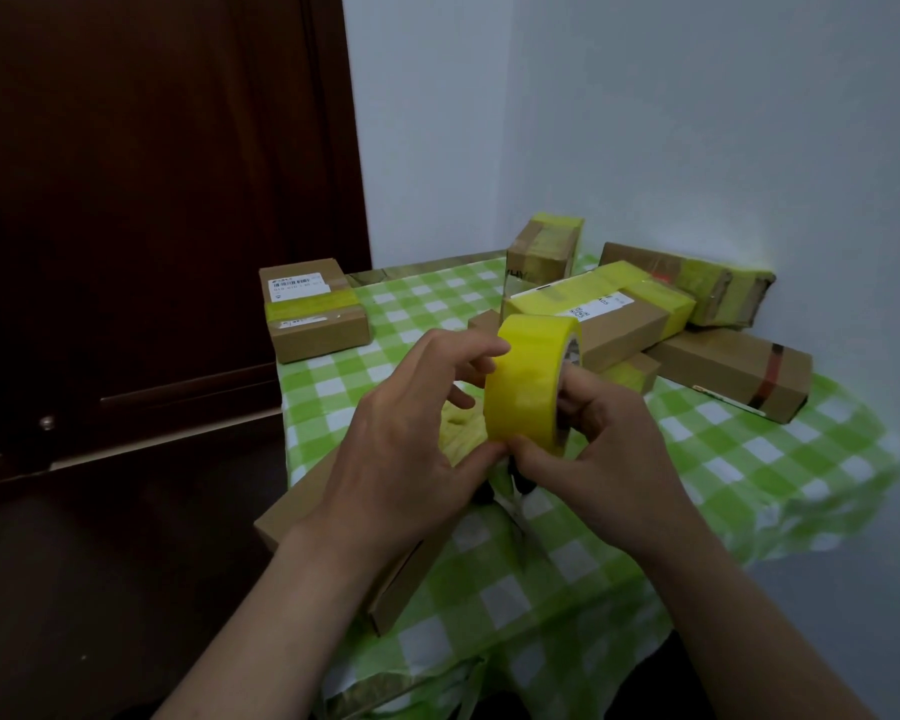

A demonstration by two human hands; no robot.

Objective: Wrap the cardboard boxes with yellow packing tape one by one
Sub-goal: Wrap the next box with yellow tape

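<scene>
With fingers point(481, 353) of left hand point(401, 449) and right hand point(606, 452), pinched tape roll point(531, 379) over near box point(287, 514); judged pile point(601, 296) at 1 o'clock wrapped, brown box point(723, 374) at 2 o'clock untaped.

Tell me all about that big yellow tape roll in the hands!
The tape roll is bright yellow, wide and glossy, like thin plastic wound thickly round a core whose pale edge shows on its right side. It stands on edge, held above the green checked tablecloth. The left hand and the right hand both pinch it, thumbs close together at its lower edge.
</scene>
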